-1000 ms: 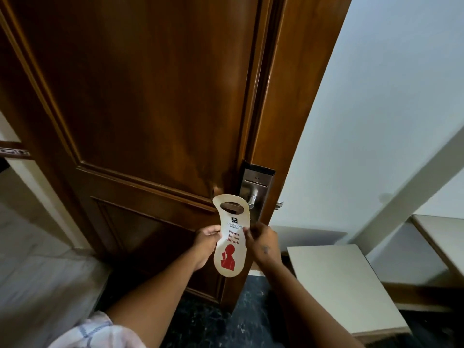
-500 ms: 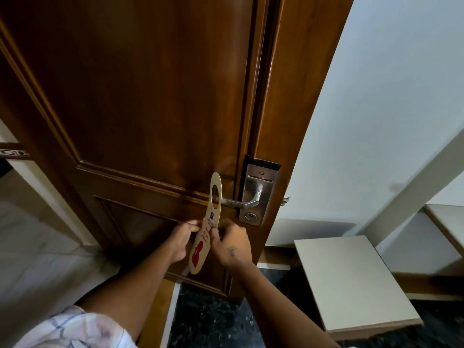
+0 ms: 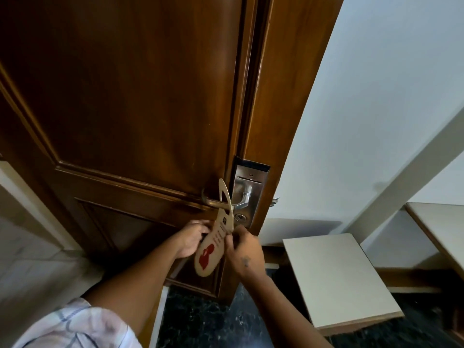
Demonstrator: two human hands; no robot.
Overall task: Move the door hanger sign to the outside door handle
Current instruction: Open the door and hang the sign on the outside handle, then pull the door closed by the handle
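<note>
At 7 o'clock a pale checked sleeve [image 3: 75, 325] leads to the left hand [image 3: 192, 238], its grip pinching the door hanger sign [image 3: 214, 243] by one edge; the right hand [image 3: 244, 249], from 5 o'clock, pinches the other edge. Beyond, at 12 o'clock, the sign's hole is threaded over the lever handle [image 3: 214, 202] on the wooden door [image 3: 125, 96], beside the metal lock plate [image 3: 247, 190].

Both hands' fingers [image 3: 200, 228] pinched, arms outstretched.
</note>
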